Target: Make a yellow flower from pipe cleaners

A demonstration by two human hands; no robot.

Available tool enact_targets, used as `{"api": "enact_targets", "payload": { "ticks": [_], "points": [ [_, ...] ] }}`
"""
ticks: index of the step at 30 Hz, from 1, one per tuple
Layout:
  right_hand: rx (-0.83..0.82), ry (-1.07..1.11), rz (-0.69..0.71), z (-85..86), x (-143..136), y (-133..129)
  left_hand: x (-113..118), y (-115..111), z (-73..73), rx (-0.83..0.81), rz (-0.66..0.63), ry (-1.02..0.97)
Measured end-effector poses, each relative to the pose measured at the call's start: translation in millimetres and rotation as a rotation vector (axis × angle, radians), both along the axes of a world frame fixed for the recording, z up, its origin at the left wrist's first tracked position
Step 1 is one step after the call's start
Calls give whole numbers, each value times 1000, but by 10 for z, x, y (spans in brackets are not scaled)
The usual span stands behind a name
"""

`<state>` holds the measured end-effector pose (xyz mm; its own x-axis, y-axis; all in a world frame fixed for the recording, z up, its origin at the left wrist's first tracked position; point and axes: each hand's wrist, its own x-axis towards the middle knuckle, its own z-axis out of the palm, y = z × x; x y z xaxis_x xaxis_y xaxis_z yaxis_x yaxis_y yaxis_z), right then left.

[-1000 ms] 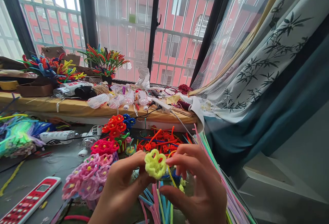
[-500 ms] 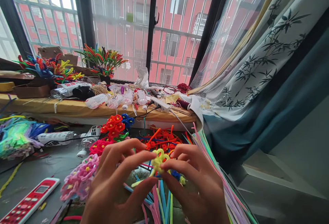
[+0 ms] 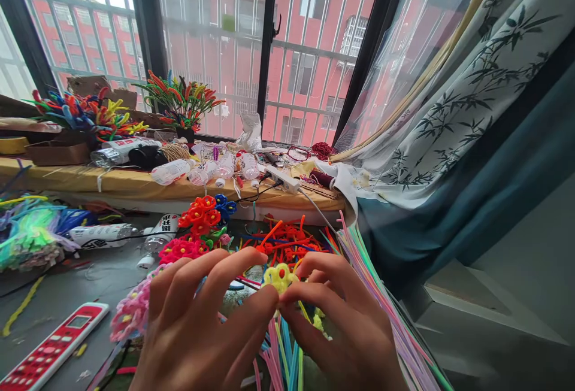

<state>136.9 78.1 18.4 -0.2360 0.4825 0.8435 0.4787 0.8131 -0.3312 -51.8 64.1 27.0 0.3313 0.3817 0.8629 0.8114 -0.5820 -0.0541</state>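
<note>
A small yellow fuzzy flower (image 3: 279, 278) with a red centre is held between both hands, its face turned toward the camera. My left hand (image 3: 215, 313) pinches its lower left edge, the thumb in front and the index finger raised above. On the right side, the thumb and index finger of my right hand (image 3: 336, 313) close on the petals. Beneath the hands lie pink, blue and yellow pipe cleaners (image 3: 287, 349). Red flowers (image 3: 200, 214) and pink flowers (image 3: 130, 313) are left of the hands; the fingers hide part of them.
Orange-red pipe cleaners (image 3: 291, 238) lie behind the hands. A red and white remote (image 3: 54, 349) is at the lower left, with plastic bottles (image 3: 101, 235) beyond it. A long pastel bundle (image 3: 381, 295) runs along the right. The window ledge (image 3: 130, 180) holds bottles and a power strip (image 3: 283, 179).
The yellow flower has turned so that its red centre shows. My left hand has shifted its grip, with the thumb higher and the index finger lifted off the flower.
</note>
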Motion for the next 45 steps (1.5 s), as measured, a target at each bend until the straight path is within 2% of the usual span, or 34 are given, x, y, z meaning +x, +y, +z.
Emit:
{"api": "enact_targets", "payload": {
  "ticks": [13, 18, 24, 33, 36, 39, 42, 45],
  "points": [
    [111, -12, -2, 4, -24, -16, 60, -43, 57, -46, -26, -151],
    [124, 1, 9, 5, -38, -41, 0, -41, 76, -37, -42, -66],
    [45, -36, 15, 12, -7, -76, -13, -37, 73, -27, -76, 12],
    [9, -20, 28, 15, 24, -62, 36, -42, 71, -63, -100, -30],
    [-7, 39, 41, 1, 41, -31, 31, -6, 52, -119, -109, -108],
    [-19, 124, 23, -31, 46, 1, 43, 45, -4, -232, -118, -283],
    [-12, 197, 60, -64, 25, 35, 86, 92, -54, -375, -230, -378],
    [1, 233, 111, -77, 2, 61, 143, 131, -74, -417, -329, -456]
  ]
}}
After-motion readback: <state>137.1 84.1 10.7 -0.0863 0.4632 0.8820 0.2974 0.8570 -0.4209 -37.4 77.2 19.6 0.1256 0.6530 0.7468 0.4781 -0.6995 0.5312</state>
